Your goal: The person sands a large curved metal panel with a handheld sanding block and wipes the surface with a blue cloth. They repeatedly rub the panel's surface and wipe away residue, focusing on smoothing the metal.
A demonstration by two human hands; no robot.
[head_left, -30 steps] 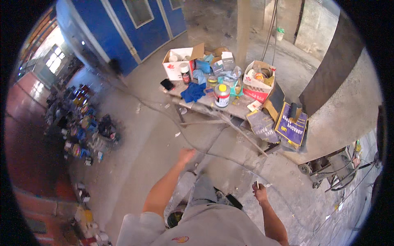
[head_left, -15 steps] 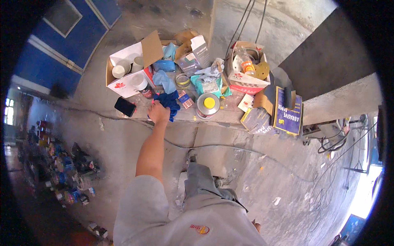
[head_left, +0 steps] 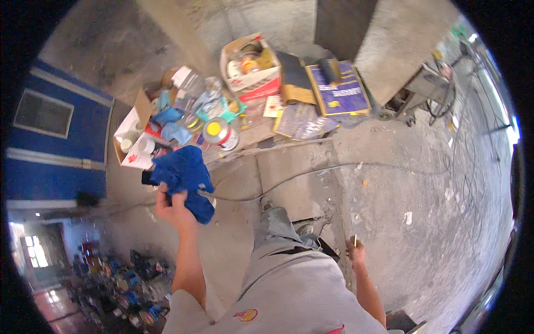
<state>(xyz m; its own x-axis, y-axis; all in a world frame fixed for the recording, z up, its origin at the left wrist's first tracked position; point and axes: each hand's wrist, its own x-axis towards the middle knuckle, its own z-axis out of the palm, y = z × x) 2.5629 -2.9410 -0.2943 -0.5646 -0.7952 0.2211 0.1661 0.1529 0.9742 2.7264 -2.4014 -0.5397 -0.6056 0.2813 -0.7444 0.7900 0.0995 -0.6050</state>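
- Lifted off the bench (head_left: 255,123): blue cloth (head_left: 186,170), 9 o'clock, edge pinched by the left hand (head_left: 177,209), thumb nearly meeting fingers, apparently letting it hang loose.
- Right hand (head_left: 357,255), 4 o'clock: fingers curled around a slim white stick (head_left: 355,240).

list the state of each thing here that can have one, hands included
left hand, closed on the cloth
cloth, crumpled, hanging loosely
right hand, closed on the stick
stick, held, pointing up in the picture
tin, upright, yellow cap on
left box, open, flap raised
right box, open, filled
phone, partly hidden, looks dark
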